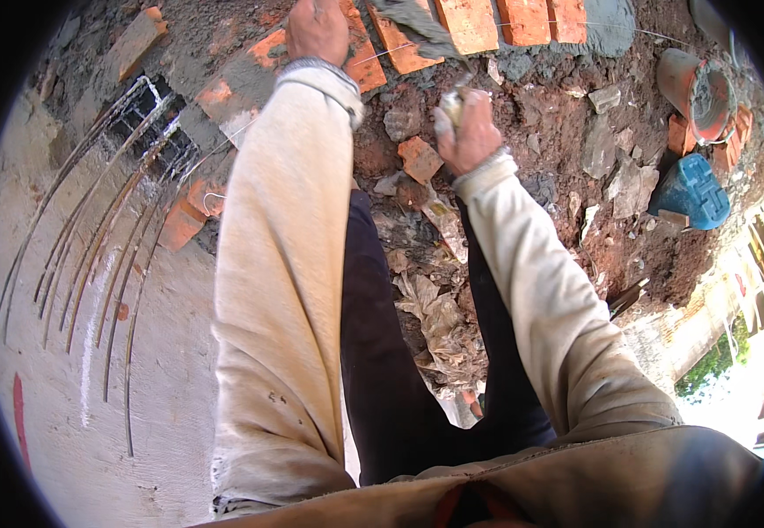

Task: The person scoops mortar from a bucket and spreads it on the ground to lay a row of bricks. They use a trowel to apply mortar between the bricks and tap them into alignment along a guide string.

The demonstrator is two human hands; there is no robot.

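Your right hand (pixel 470 132): fingers wrapped round handle of trowel (pixel 419 28), blade over brick row (pixel 468 25). Your left hand (pixel 318 33) near row's left end; can't tell its grip, fingers partly beyond view.

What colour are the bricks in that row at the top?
The bricks are orange, with grey mortar beside them; they show best in the head view.

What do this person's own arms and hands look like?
The left sleeve and right sleeve are long, cream-coloured and creased, the left with small dark spots. Their cuffs look greyish. The left grip and right grip are ungloved hands.
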